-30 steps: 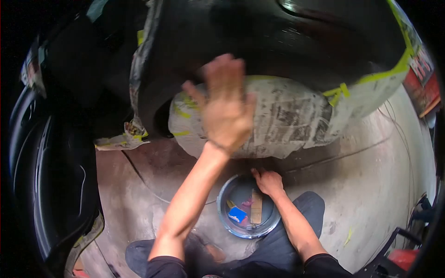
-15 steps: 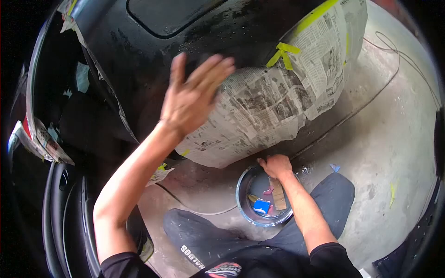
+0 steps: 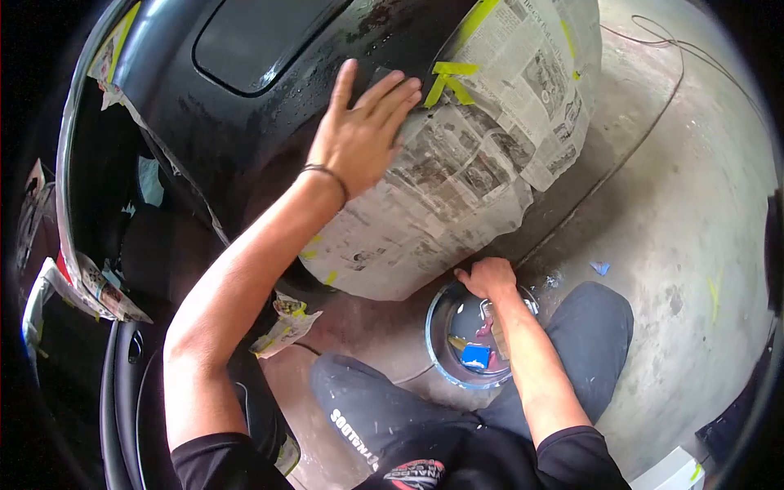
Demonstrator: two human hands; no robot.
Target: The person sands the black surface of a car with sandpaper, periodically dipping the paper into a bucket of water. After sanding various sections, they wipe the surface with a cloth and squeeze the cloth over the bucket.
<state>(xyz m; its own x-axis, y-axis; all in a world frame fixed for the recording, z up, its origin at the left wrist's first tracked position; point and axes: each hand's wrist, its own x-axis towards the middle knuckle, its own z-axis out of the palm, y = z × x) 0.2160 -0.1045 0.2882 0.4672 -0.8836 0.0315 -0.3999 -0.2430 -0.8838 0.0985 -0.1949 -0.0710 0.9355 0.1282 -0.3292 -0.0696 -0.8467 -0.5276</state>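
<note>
My left hand lies flat on the wet black car panel, fingers stretched, thumb pointing up. A thin greyish edge shows between thumb and forefinger; whatever is under the palm is hidden. Right beside that hand, newspaper masking covers the wheel area, held by strips of yellow tape. Lower down, my right hand is closed over the far rim of a round bucket. Inside the bucket are a blue block, a pinkish piece and a brownish strip, partly hidden by my forearm.
The bucket stands between my bent knees on the grey floor. A hose runs across the floor to the right. On the left is the open door area, with torn masking paper at its edge. A blue scrap lies near my knee.
My left hand, blurred before, is now sharp and flat on the panel. My right hand keeps its place at the bucket rim. The camera view has shifted slightly.
</note>
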